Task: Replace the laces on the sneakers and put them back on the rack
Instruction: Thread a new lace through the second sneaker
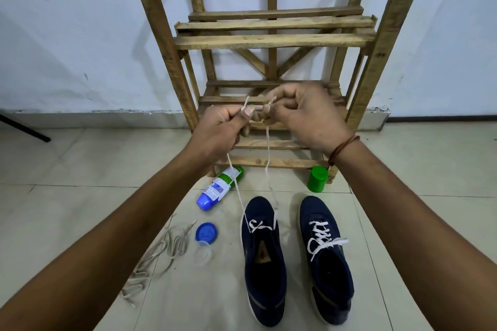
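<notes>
Left hand (220, 122) and right hand (304, 113) each pinch one end of the white lace (267, 148), raised before the rack (271, 41) and running down to the lowest eyelets of the barely laced sneaker (265, 277) on the floor; the ends should be levelled and kept flat before crossing upward.

The navy left sneaker (265, 258) and right sneaker (326, 255) stand side by side on the floor (408, 223), toes toward the wooden rack (271, 40). The right sneaker is laced; a white lace (269, 153) crosses only the left sneaker's front eyelets, both ends rising up.
</notes>
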